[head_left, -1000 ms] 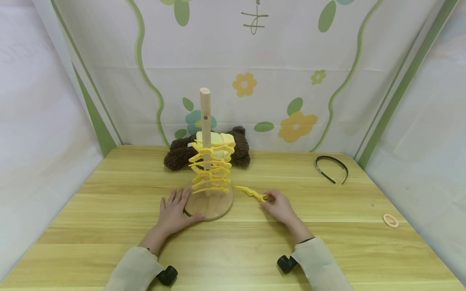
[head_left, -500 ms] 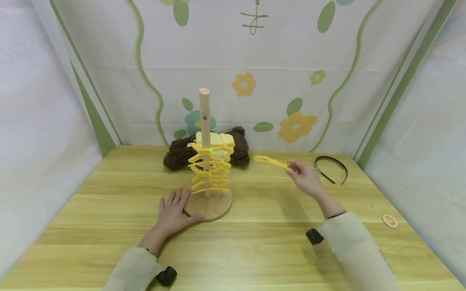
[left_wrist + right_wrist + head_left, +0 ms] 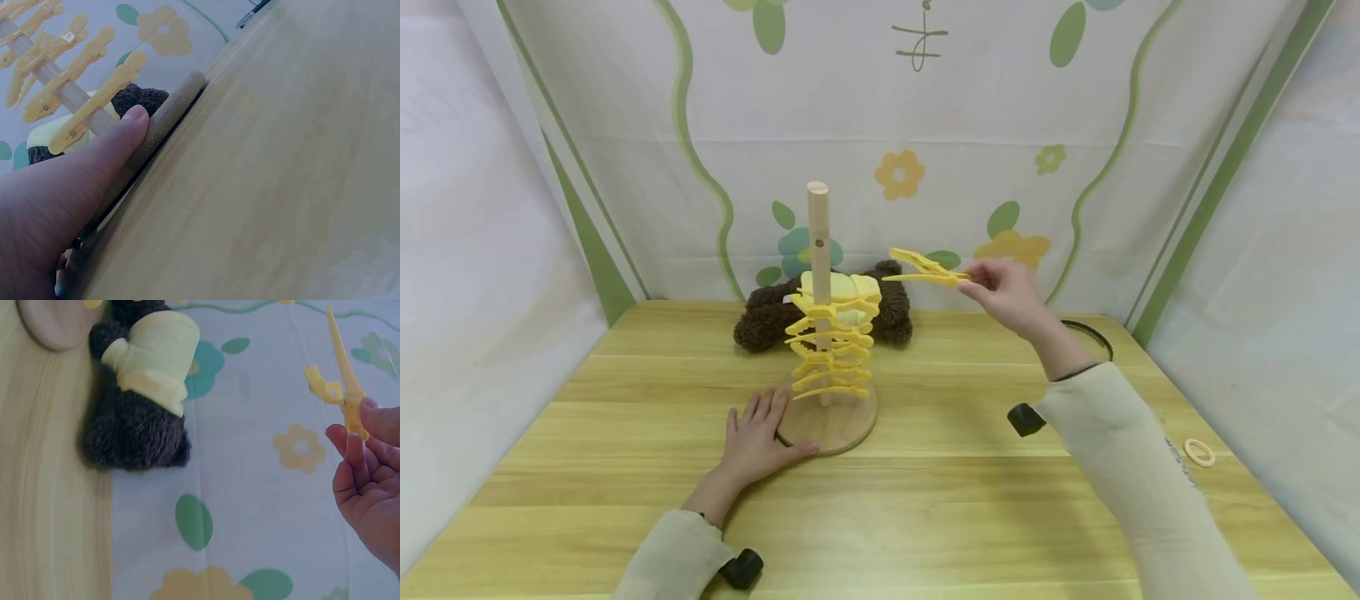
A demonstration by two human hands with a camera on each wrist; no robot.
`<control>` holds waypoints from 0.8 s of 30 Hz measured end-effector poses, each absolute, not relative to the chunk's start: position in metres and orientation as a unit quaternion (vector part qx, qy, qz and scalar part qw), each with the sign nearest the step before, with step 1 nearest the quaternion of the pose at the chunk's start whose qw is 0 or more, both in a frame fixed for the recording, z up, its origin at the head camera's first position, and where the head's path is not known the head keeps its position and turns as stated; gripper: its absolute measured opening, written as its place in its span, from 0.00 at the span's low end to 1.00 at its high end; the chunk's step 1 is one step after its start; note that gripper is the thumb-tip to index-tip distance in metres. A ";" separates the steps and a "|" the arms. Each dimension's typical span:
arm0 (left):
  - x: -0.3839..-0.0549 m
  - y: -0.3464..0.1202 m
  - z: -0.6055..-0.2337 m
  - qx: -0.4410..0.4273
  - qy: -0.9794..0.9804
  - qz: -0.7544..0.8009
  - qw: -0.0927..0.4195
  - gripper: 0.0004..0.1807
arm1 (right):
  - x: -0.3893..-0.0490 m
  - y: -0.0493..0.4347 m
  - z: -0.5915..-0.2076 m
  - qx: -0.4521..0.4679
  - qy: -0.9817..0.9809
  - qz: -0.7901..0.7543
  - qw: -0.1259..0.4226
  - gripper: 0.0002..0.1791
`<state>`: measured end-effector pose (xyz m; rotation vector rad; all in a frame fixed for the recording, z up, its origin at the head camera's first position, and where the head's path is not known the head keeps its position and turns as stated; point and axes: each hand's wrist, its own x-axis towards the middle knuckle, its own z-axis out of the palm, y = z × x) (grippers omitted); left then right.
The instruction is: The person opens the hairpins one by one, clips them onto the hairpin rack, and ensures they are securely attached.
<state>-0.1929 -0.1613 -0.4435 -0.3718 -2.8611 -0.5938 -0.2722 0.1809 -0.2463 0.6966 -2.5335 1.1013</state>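
Note:
A yellow alligator hair clip (image 3: pixel 925 271) is pinched at its rear end between the thumb and fingers of my right hand (image 3: pixel 1011 296). It is raised above the table, right of an upright wooden post (image 3: pixel 818 242), with its two arms spread apart in the right wrist view. Several matching yellow clips (image 3: pixel 848 336) are stacked crosswise along the post's lower half. The post rises from a round wooden base (image 3: pixel 842 429). My left hand (image 3: pixel 756 450) rests with spread fingers at the base's left edge, the thumb lying along its front rim.
Behind the post, a dark brown plush toy (image 3: pixel 891 308) in a yellow top lies on the wooden table (image 3: pixel 895 533). A black headband (image 3: pixel 1097 337), partly hidden by the right arm, lies at the back right. Near the right edge is a pale ring (image 3: pixel 1199 452).
My right hand has lifted the hair clip off the table, first right and up, then back left and higher toward the post. The clip's arms have spread apart. My left hand stays put.

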 end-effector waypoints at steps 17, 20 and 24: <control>-0.192 -0.162 -0.444 -0.120 -0.969 -0.196 0.094 0.55 | -0.271 0.101 -0.236 0.309 -0.854 0.409 0.091 0.08; -0.192 -0.162 -0.444 -0.120 -0.969 -0.196 0.094 0.55 | -0.272 0.093 -0.235 0.327 -0.845 0.410 0.101 0.07; -0.192 -0.161 -0.443 -0.122 -0.968 -0.198 0.099 0.55 | -0.271 0.086 -0.232 0.336 -0.842 0.411 0.102 0.07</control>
